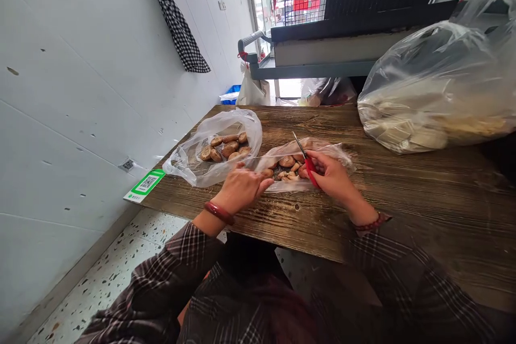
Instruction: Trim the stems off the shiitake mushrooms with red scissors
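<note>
A clear plastic bag (342, 156) lies open on the wooden table with brown mushrooms (287, 161) and cut pale stems (288, 176) in it. My right hand (332, 176) grips red-handled scissors (309, 165) over its right side, the blades pointing up and away. My left hand (241, 187) is at that bag's left edge, thumb stretched out towards the mushrooms and apart from the fingers; its fingertips are partly hidden. Just beyond it, a whitish plastic bag (193, 145) stands open, holding several whole brown mushrooms (229, 148).
The wooden table (419, 199) runs off to the right. A large clear bag of pale food (427, 113) sits at its back right. Beyond the far edge is a grey metal frame (314, 71). A green code card (145, 185) lies at the left corner beside the wall (80, 91).
</note>
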Motion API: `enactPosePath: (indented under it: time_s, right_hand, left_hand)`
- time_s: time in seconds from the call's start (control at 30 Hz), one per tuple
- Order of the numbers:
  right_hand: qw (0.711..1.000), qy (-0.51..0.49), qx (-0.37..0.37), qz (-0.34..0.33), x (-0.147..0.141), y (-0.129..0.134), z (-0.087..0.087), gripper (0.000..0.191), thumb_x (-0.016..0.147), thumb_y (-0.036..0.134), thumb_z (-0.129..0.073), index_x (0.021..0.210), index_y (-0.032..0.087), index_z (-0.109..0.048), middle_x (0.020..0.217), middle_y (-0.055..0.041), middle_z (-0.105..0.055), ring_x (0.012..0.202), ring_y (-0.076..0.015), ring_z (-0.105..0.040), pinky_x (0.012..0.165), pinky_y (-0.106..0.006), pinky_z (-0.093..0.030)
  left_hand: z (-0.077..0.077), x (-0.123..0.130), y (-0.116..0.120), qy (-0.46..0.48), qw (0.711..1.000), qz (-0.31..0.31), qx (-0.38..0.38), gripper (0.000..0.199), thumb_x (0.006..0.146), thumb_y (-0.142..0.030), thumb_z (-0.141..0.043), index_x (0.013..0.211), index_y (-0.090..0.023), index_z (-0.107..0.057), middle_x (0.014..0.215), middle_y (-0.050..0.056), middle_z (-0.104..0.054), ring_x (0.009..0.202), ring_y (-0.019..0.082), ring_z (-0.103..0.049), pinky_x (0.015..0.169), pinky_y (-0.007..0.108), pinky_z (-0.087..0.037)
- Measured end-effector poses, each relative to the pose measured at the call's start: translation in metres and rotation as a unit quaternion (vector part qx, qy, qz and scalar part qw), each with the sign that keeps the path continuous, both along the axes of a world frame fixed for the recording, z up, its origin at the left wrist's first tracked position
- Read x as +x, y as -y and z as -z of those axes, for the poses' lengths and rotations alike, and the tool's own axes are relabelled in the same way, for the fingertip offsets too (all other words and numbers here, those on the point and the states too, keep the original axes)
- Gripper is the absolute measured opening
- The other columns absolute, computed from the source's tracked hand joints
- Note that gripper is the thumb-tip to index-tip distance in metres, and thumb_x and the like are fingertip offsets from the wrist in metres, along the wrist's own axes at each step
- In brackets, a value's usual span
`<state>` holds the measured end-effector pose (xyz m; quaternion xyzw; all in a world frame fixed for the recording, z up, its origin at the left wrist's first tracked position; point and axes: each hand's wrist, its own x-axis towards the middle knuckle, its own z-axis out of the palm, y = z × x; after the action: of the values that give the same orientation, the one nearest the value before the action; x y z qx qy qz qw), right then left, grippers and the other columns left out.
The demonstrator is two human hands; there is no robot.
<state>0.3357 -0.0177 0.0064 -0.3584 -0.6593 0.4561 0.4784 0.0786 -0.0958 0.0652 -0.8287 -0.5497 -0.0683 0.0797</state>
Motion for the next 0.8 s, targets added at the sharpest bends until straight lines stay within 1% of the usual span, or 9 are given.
enactPosePath:
  time_s: [0.1, 0.2, 0.27, 0.37, 0.43, 0.5, 0.6, 0.7, 0.8]
  right_hand:
    - [0.999, 0.025, 0.014, -0.024, -0.002, 0.004, 0.003, 0.055, 0.079, 0.036, -0.079, 0.131, 0.021, -0.070, 0.105, -0.0076, -0.080, 0.094, -0.0221, -0.076, 0.093, -0.043, -0.061]
    - [0.999, 0.025, 0.016, -0.024, -0.003, 0.005, 0.005, 0.056, 0.081, 0.035, -0.077, 0.134, 0.021, -0.068, 0.109, -0.0085, -0.080, 0.096, -0.0228, -0.076, 0.094, -0.043, -0.060]
    - [0.999, 0.017, 0.005, -0.026, -0.003, 0.005, 0.005, 0.057, 0.081, 0.035, -0.077, 0.135, 0.020, -0.067, 0.109, -0.0092, -0.080, 0.097, -0.0237, -0.076, 0.095, -0.044, -0.060]
    - [1.000, 0.000, -0.003, -0.018, -0.004, 0.004, 0.006, 0.057, 0.079, 0.035, -0.078, 0.133, 0.020, -0.068, 0.107, -0.0086, -0.079, 0.096, -0.0241, -0.076, 0.096, -0.044, -0.060]
    - [1.000, -0.022, -0.009, -0.005, -0.005, 0.002, 0.006, 0.056, 0.077, 0.036, -0.079, 0.130, 0.021, -0.069, 0.107, -0.0080, -0.079, 0.096, -0.0238, -0.076, 0.095, -0.043, -0.061]
    - [0.998, -0.050, -0.022, 0.012, -0.005, -0.001, 0.006, 0.057, 0.075, 0.038, -0.080, 0.129, 0.021, -0.070, 0.107, -0.0076, -0.079, 0.097, -0.0236, -0.076, 0.095, -0.043, -0.061]
    - [0.995, -0.077, -0.043, 0.046, -0.004, -0.006, 0.005, 0.062, 0.072, 0.042, -0.083, 0.129, 0.021, -0.069, 0.104, -0.0069, -0.079, 0.097, -0.0232, -0.075, 0.096, -0.043, -0.061]
    - [0.990, -0.101, -0.071, 0.071, -0.001, -0.009, 0.004, 0.067, 0.069, 0.043, -0.086, 0.130, 0.021, -0.068, 0.103, -0.0063, -0.079, 0.096, -0.0225, -0.075, 0.095, -0.043, -0.061]
    - [0.985, -0.120, -0.096, 0.073, 0.000, -0.009, 0.002, 0.070, 0.067, 0.042, -0.088, 0.131, 0.021, -0.067, 0.102, -0.0058, -0.079, 0.095, -0.0220, -0.074, 0.093, -0.042, -0.062]
  left_hand:
    - [0.005, -0.001, -0.002, -0.047, 0.996, -0.082, -0.005, 0.055, 0.108, -0.042, -0.036, 0.084, -0.012, -0.075, 0.069, 0.017, -0.074, 0.069, 0.030, -0.074, 0.094, 0.051, -0.049]
    - [0.005, 0.005, -0.007, -0.080, 0.986, -0.140, -0.047, 0.034, 0.101, -0.033, -0.053, 0.112, -0.007, -0.072, 0.082, 0.019, -0.078, 0.082, 0.034, -0.077, 0.092, 0.049, -0.050]
    - [0.003, 0.011, -0.011, -0.085, 0.981, -0.161, -0.072, 0.045, 0.095, -0.033, -0.064, 0.131, -0.007, -0.062, 0.100, 0.021, -0.078, 0.098, 0.037, -0.076, 0.094, 0.048, -0.051]
    - [0.004, 0.015, -0.019, -0.059, 0.978, -0.180, -0.091, 0.069, 0.088, -0.034, -0.074, 0.147, -0.010, -0.050, 0.128, 0.023, -0.070, 0.115, 0.038, -0.070, 0.095, 0.048, -0.053]
    - [0.009, 0.013, -0.026, -0.008, 0.980, -0.174, -0.099, 0.082, 0.083, -0.031, -0.078, 0.155, -0.014, -0.042, 0.141, 0.022, -0.061, 0.122, 0.038, -0.067, 0.097, 0.047, -0.054]
    - [0.018, 0.007, -0.035, 0.075, 0.981, -0.139, -0.110, 0.092, 0.079, -0.030, -0.082, 0.158, -0.018, -0.037, 0.153, 0.021, -0.052, 0.132, 0.037, -0.061, 0.106, 0.047, -0.052]
    - [0.034, -0.002, -0.050, 0.222, 0.966, -0.070, -0.113, 0.095, 0.076, -0.036, -0.084, 0.158, -0.018, -0.039, 0.164, 0.021, -0.041, 0.148, 0.036, -0.047, 0.121, 0.047, -0.041]
    - [0.047, -0.007, -0.063, 0.335, 0.937, -0.025, -0.094, 0.075, 0.086, -0.040, -0.073, 0.153, -0.015, -0.049, 0.160, 0.019, -0.049, 0.150, 0.033, -0.047, 0.124, 0.046, -0.038]
    - [0.050, -0.010, -0.068, 0.387, 0.920, -0.053, -0.034, 0.049, 0.095, -0.034, -0.059, 0.140, -0.015, -0.062, 0.138, 0.015, -0.070, 0.124, 0.027, -0.067, 0.107, 0.042, -0.052]
